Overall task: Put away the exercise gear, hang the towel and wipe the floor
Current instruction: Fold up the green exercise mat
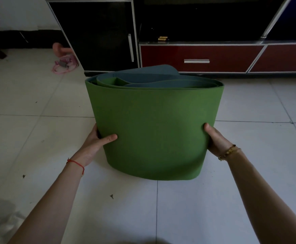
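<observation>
one head-worn wide-angle view, looking forward and down from above, close over the rolled mat (154, 127) on the tiled floor (214, 199), facing a dark cabinet (99, 32) at frame top. edges bend from lens distortion.

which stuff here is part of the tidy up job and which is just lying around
Part of the job:
- green yoga mat, loosely rolled, standing on end, gripped by the left hand and right hand
- pink exercise band on the floor by the cabinet
- tiled floor, with small bits of debris

Just lying about:
- black cabinet
- red drawers
- gold object on the shelf
</observation>
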Demonstrator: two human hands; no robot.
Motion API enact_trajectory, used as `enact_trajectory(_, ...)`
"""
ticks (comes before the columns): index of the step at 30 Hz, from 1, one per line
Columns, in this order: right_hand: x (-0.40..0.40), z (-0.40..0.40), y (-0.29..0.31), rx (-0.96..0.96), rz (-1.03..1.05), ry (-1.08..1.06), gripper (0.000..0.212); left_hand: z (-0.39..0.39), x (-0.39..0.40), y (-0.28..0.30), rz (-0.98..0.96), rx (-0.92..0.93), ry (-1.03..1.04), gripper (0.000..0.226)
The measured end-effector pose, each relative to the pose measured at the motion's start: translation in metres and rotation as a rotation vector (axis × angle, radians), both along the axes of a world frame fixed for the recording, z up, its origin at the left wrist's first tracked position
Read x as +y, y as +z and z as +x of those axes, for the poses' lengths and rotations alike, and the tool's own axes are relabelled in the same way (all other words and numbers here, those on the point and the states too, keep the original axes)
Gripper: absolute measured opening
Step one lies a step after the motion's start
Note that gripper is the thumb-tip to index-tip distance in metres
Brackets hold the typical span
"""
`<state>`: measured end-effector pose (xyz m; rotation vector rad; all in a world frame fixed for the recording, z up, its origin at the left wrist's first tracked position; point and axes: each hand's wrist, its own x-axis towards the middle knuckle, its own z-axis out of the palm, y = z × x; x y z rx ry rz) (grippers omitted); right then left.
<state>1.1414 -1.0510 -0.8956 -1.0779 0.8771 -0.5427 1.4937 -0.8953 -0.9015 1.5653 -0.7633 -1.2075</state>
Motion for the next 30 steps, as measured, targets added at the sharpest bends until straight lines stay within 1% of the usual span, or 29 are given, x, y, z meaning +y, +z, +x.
enact_trajectory(2, -0.002, 0.0, 0.003, 0.02, -0.008, -0.054, 0.101, 0.0, 0.002, 0.0, 0.016, 0.011, 0.03, 0.11)
enact_trajectory(4, -0.005, 0.0, 0.009, 0.016, -0.009, -0.083, 0.096, -0.001, 0.003, 0.003, 0.027, 0.014, 0.048, 0.113)
enact_trajectory(7, -0.006, 0.006, 0.02, -0.031, -0.006, -0.107, 0.087, -0.004, 0.001, 0.014, 0.029, 0.024, 0.055, 0.101)
enact_trajectory(8, -0.006, 0.01, 0.023, -0.038, -0.002, -0.109, 0.079, -0.005, 0.0, 0.016, 0.04, 0.027, 0.067, 0.096)
enact_trajectory(10, -0.007, 0.018, 0.024, -0.024, 0.021, -0.112, 0.057, -0.003, 0.0, 0.018, 0.073, 0.04, 0.115, 0.092)
enact_trajectory(11, -0.007, 0.023, 0.023, 0.004, 0.036, -0.103, 0.049, -0.001, 0.001, 0.016, 0.093, 0.05, 0.137, 0.093)
enact_trajectory(12, -0.008, 0.029, 0.021, 0.042, 0.05, -0.085, 0.047, 0.001, 0.004, 0.014, 0.12, 0.061, 0.157, 0.096)
enact_trajectory(14, -0.008, 0.041, 0.016, 0.116, 0.095, -0.037, 0.049, 0.007, 0.013, 0.005, 0.199, 0.086, 0.186, 0.098)
enact_trajectory(18, -0.003, 0.063, -0.004, 0.231, 0.247, 0.024, 0.061, 0.019, 0.036, -0.019, 0.344, 0.135, 0.218, 0.092)
enact_trajectory(20, 0.0, 0.071, -0.015, 0.304, 0.28, 0.037, 0.068, 0.021, 0.044, -0.03, 0.394, 0.137, 0.241, 0.089)
enact_trajectory(22, 0.003, 0.078, -0.023, 0.353, 0.305, 0.065, 0.069, 0.022, 0.051, -0.039, 0.432, 0.135, 0.26, 0.092)
enact_trajectory(25, 0.006, 0.085, -0.025, 0.37, 0.323, 0.098, 0.065, 0.023, 0.058, -0.051, 0.458, 0.13, 0.278, 0.098)
enact_trajectory(30, 0.006, 0.082, -0.033, 0.306, 0.369, 0.097, 0.066, 0.023, 0.061, -0.058, 0.442, 0.077, 0.274, 0.097)
